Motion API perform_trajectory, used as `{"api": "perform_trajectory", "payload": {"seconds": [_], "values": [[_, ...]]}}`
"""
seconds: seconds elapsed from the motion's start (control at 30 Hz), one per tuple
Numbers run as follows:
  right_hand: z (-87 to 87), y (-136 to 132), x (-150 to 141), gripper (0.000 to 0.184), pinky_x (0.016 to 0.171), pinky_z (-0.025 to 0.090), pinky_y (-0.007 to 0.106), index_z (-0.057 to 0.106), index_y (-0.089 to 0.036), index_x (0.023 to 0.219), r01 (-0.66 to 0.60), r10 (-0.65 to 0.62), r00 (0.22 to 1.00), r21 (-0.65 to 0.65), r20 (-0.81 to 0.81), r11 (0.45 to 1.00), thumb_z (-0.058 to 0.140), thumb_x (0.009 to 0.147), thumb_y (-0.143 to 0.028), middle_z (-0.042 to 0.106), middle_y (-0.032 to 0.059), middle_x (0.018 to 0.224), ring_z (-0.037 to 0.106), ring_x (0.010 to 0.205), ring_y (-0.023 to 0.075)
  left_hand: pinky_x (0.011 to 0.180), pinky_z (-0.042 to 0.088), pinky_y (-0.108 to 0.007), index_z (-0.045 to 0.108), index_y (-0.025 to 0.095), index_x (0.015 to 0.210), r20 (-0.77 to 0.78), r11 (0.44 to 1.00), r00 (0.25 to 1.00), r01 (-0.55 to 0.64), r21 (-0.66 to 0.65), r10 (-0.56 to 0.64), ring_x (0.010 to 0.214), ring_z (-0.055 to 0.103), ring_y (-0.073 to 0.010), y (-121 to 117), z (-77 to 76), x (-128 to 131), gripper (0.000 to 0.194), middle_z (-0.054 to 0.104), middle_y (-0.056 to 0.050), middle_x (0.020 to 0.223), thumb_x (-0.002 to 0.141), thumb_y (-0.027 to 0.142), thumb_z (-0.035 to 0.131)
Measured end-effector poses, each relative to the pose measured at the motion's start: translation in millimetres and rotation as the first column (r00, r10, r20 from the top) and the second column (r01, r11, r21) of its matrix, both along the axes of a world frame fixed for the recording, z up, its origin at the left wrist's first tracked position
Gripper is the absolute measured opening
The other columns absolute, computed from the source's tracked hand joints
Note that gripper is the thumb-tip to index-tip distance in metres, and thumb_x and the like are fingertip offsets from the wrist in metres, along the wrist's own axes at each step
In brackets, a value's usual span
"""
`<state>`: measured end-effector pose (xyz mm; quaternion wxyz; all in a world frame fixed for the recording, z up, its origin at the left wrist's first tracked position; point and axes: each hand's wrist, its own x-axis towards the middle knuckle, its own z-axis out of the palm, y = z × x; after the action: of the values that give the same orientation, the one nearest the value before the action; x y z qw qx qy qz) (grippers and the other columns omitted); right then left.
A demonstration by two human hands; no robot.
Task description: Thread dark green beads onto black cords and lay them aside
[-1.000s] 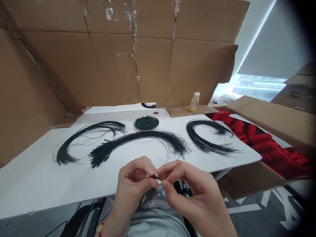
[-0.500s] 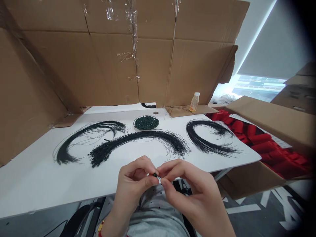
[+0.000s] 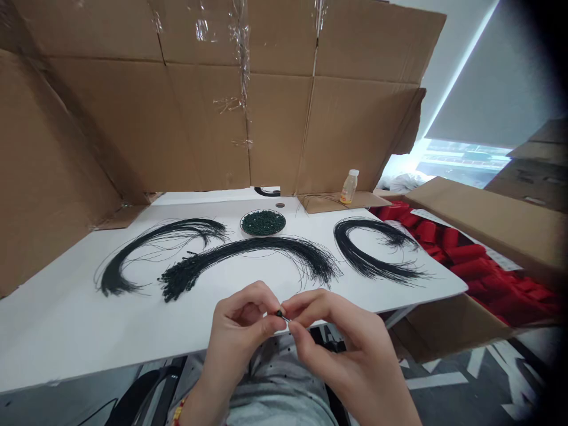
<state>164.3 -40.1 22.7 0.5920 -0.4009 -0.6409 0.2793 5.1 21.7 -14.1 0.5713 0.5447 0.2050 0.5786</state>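
Note:
My left hand [image 3: 239,325] and my right hand [image 3: 337,340] meet above the table's front edge. Their fingertips pinch a small dark green piece [image 3: 279,313], with a short, thin pale end [image 3: 286,319] sticking out to the right. The fingers hide most of it. Beyond my hands, on the white table [image 3: 89,313], lie several long bundles of thin dark cords: one at left [image 3: 133,248], one in the middle [image 3: 248,244] with knobbly ends at its left, and one at right [image 3: 344,248]. A round plate [image 3: 262,223] holds dark green pellets.
Cardboard sheets [image 3: 275,130] wall the table's back and left side. A small bottle with a white cap [image 3: 349,187] stands on a cardboard piece at the back. To the right, an open carton holds red objects [image 3: 461,254]. My lap and a grey shirt [image 3: 275,378] lie below the table edge.
My hands stay together, still pinching the small piece. Its pale end shows slightly differently, and the whole view has shifted a little as my head moved.

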Motion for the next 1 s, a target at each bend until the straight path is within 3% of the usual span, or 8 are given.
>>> {"api": "perform_trajectory", "payload": {"seconds": [0.2,0.47,0.73,0.87,1.0], "values": [[-2.2,-1,1,0.014,0.082,0.058,0.022,0.070,-0.023,0.087,0.004,-0.005,1.000,0.059,0.026,0.998,0.067,0.089,-0.009,0.079,-0.0011,0.099,0.075,0.088,0.0138,0.066,0.046,-0.022,0.078,0.024,0.076,-0.052,1.000,0.999,0.009,-0.001,-0.009,0.071,0.058,-0.0128,2,1.7,-4,0.012,0.069,0.002,0.072,0.076,0.026,0.090],[-1.5,6,5,0.012,0.078,0.059,0.020,0.068,-0.022,0.083,-0.028,0.028,1.000,-0.052,-0.002,0.998,0.068,0.090,-0.012,0.079,-0.0011,0.091,0.075,0.082,0.0133,0.066,0.046,-0.020,0.079,0.024,0.074,-0.077,1.000,0.997,-0.001,-0.018,0.000,0.070,0.058,-0.0120,0,5.8,-3,0.012,0.069,0.002,0.072,0.075,0.024,0.091],[-1.1,13,10,0.009,0.077,0.059,0.021,0.071,-0.021,0.086,-0.114,0.114,0.993,-0.072,-0.006,0.991,0.070,0.093,-0.016,0.077,0.0012,0.090,0.072,0.084,0.0139,0.061,0.046,-0.016,0.083,0.024,0.075,-0.047,0.997,0.999,0.022,-0.074,-0.026,0.066,0.056,-0.0086,0,5.3,-1,0.009,0.070,0.001,0.071,0.074,0.025,0.092],[-2.2,16,9,0.010,0.077,0.061,0.023,0.073,-0.021,0.082,-0.154,0.134,0.979,-0.129,-0.151,0.980,0.073,0.092,-0.021,0.077,0.0035,0.090,0.072,0.086,0.0160,0.069,0.053,-0.013,0.085,0.025,0.077,0.033,0.976,0.999,0.014,-0.217,-0.006,0.070,0.066,-0.0079,1,3.4,-1,0.015,0.077,0.002,0.073,0.067,0.029,0.096],[-4.0,16,3,0.014,0.080,0.062,0.024,0.070,-0.021,0.077,-0.184,0.120,0.948,-0.200,-0.293,0.962,0.073,0.091,-0.020,0.078,0.0043,0.098,0.073,0.091,0.0161,0.076,0.057,-0.012,0.086,0.027,0.084,0.174,0.941,0.984,0.099,-0.324,-0.044,0.073,0.074,-0.0080,1,4.0,0,0.017,0.083,0.001,0.078,0.070,0.030,0.095]]}}
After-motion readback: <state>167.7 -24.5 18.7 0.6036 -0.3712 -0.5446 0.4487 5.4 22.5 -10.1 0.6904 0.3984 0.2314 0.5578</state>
